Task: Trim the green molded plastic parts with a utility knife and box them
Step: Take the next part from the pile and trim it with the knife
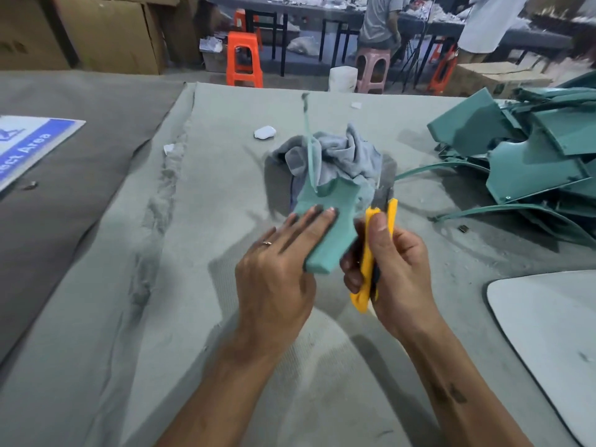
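A green molded plastic part [332, 217] is held up over the middle of the table, with a thin green sprue strip [308, 146] rising from its top. My left hand [280, 269] holds the part, fingers stretched across its face and thumb hidden behind it. My right hand [390, 269] grips a yellow utility knife [375, 250]. Its blade [385, 185] points up along the part's right edge. A heap of green parts [535, 156] lies at the right.
A crumpled grey cloth [342, 156] lies behind the part. A small white case [265, 131] sits further back. Grey felt [225, 317] covers the table. A blue sign [29, 146] lies at the left, a white board [548, 333] at the right. Orange and pink stools and people stand beyond.
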`<action>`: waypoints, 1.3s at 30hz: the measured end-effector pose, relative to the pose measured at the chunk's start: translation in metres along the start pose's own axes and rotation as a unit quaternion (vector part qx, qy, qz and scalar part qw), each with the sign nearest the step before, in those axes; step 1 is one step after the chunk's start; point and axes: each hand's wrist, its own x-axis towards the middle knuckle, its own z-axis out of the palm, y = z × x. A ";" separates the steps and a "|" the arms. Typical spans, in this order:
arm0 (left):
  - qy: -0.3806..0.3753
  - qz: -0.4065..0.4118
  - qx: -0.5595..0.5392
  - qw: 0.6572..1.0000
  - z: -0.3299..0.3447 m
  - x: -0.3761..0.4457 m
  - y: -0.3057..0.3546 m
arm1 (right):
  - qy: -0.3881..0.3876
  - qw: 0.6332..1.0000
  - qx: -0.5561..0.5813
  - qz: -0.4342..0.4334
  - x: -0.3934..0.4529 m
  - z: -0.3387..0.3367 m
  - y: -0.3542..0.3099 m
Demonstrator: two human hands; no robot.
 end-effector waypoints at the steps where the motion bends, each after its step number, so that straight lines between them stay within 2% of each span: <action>1: 0.027 -0.032 -0.006 0.999 -0.001 0.001 0.001 | -0.001 0.999 -0.019 -0.026 -0.001 0.002 0.001; 5: 0.076 -0.124 0.000 0.989 -0.004 0.006 -0.001 | -0.050 0.986 -0.094 -0.125 -0.008 0.008 0.008; 10: 0.077 -0.143 -0.033 0.986 -0.005 0.007 -0.001 | -0.076 0.970 -0.172 -0.152 -0.010 0.012 0.018; 12: 0.085 -0.145 -0.030 0.985 -0.005 0.008 0.000 | -0.043 0.966 -0.198 -0.160 -0.006 0.012 0.021; 15: 0.091 -0.140 -0.027 0.986 -0.006 0.010 0.002 | 0.049 0.954 -0.244 -0.169 -0.001 0.008 0.022; 16: 0.089 -0.137 -0.027 0.986 -0.006 0.009 0.003 | 0.047 0.951 -0.246 -0.181 -0.001 0.005 0.020; 20: 0.061 -0.158 -0.034 0.985 -0.004 0.007 0.004 | -0.048 0.940 -0.238 -0.239 -0.005 0.001 0.013; 22: 0.058 -0.177 -0.035 0.982 -0.003 0.008 0.001 | -0.029 0.937 -0.263 -0.227 -0.003 0.007 0.017; 25: 0.097 -0.166 -0.048 0.980 -0.004 0.009 0.000 | 0.040 0.945 -0.261 -0.194 -0.001 0.011 0.020; 30: 0.086 -0.146 -0.052 0.984 -0.002 0.008 0.000 | -0.012 0.945 -0.246 -0.215 -0.003 0.007 0.016; 33: 0.071 -0.146 -0.043 0.986 -0.003 0.007 0.000 | 0.089 0.951 -0.256 -0.151 0.002 0.010 0.018; 35: 0.061 -0.145 -0.025 0.987 -0.003 0.005 0.001 | 0.130 0.956 -0.219 -0.145 0.002 0.008 0.015; 39: 0.031 -0.085 0.046 0.995 -0.002 0.003 0.006 | 0.061 0.988 -0.095 -0.103 -0.004 0.012 0.005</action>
